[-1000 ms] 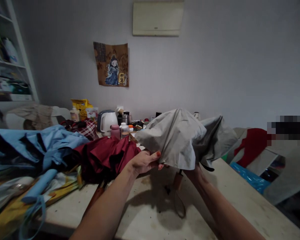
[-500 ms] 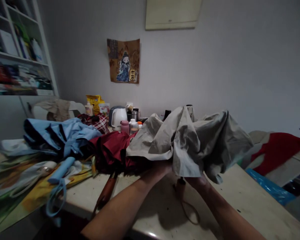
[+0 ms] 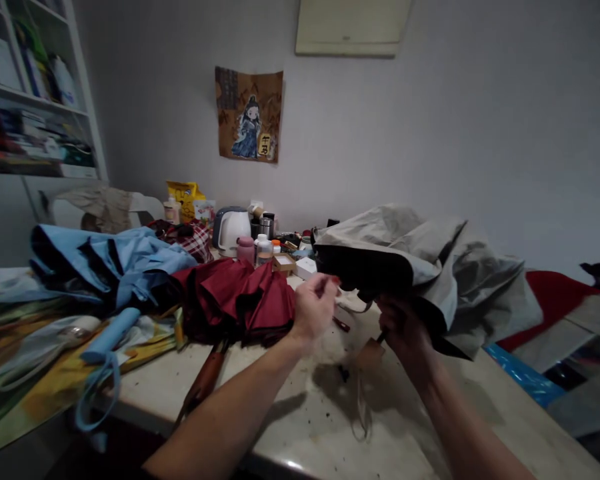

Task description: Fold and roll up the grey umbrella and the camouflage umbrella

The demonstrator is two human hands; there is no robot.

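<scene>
A grey umbrella [image 3: 380, 230] with a black underside is folded loosely and held over the table. Under its canopy, my right hand [image 3: 405, 330] is closed around the shaft; the handle [image 3: 370, 355] and its thin wrist loop hang below. My left hand [image 3: 316, 308] is beside the canopy's left edge, fingers curled into a pinch. Whatever lies between those fingertips is hidden. Left of it rests a dark red umbrella [image 3: 245, 300] with a brown handle [image 3: 205, 380]. Further left lies a light blue umbrella [image 3: 120, 260], its blue handle [image 3: 110, 337] toward me.
A patterned yellow-green cloth-like item [image 3: 45, 380] covers the table's left side. Behind the umbrellas stand a white kettle [image 3: 234, 233], a pink bottle [image 3: 245, 250] and small boxes [image 3: 306, 268]. Red and beige fabric [image 3: 555, 303] and a blue plastic bag [image 3: 523, 373] sit at the right.
The grey umbrella has swung right and tilted, showing its black underside. My left hand has come out from beneath the canopy to its left edge.
</scene>
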